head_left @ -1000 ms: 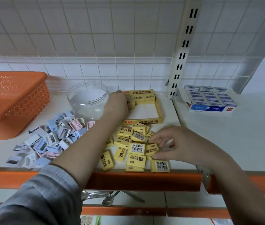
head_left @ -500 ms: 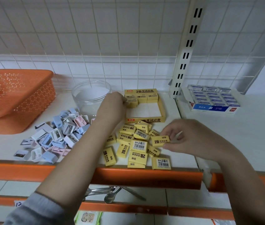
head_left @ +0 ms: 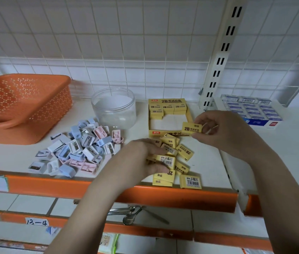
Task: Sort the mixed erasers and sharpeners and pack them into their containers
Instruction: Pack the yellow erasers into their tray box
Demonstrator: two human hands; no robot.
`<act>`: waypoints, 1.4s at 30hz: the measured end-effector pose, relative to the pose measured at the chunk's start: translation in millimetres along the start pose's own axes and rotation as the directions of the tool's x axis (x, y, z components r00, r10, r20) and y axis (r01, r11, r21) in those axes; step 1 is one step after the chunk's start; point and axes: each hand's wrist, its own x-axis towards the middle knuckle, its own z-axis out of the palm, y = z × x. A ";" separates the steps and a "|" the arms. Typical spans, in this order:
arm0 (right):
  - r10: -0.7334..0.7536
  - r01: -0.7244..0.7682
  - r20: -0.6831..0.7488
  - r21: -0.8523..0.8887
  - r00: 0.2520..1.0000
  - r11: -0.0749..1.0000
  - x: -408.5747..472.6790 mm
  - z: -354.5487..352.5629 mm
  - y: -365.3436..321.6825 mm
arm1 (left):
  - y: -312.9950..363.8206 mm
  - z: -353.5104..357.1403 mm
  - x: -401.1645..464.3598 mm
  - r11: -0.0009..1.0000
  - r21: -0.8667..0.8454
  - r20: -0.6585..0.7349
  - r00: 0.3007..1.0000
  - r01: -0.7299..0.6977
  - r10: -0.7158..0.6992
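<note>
Shelf edge: left hand grips piled erasers; right hand pinches one eraser

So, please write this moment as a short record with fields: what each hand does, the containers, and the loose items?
right hand: pinches one yellow eraser above the front of the yellow eraser box
left hand: rests on the loose yellow erasers; grip not clear
yellow eraser box: open, one row of erasers at the back, rest bare
clear plastic jar: open, no sharpeners visible inside
sharpener pile: blue, white, pink, beside the jar
orange basket: far left
blue eraser box: right, full
</note>
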 end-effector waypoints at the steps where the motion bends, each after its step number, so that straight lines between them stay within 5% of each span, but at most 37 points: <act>1: -0.005 0.004 -0.002 -0.011 1.000 1.000 4.0 0.4 -0.4 | 0.5 1.2 -0.5 1.000 0.008 0.003 1.000 0.000 0.000; 7: -0.020 0.019 -0.007 -0.065 1.000 0.998 39.2 4.2 0.6 | 3.3 2.3 1.5 0.999 0.003 0.011 0.999 0.032 -0.032; 30: 0.091 -0.069 0.076 -0.251 0.993 0.966 116.0 61.2 25.2 | -5.6 4.8 -3.5 0.983 -0.184 -0.336 0.939 0.011 -0.073; 37: 0.071 -0.065 0.018 -0.222 0.997 0.973 113.2 65.6 26.7 | -10.7 -4.1 -3.7 0.922 -0.386 -0.428 0.890 -0.020 -0.159; 42: 0.099 -0.094 0.018 -0.176 0.995 0.980 111.4 64.0 27.8 | -14.5 -4.9 4.9 0.780 -0.626 -0.283 0.936 -0.014 -0.210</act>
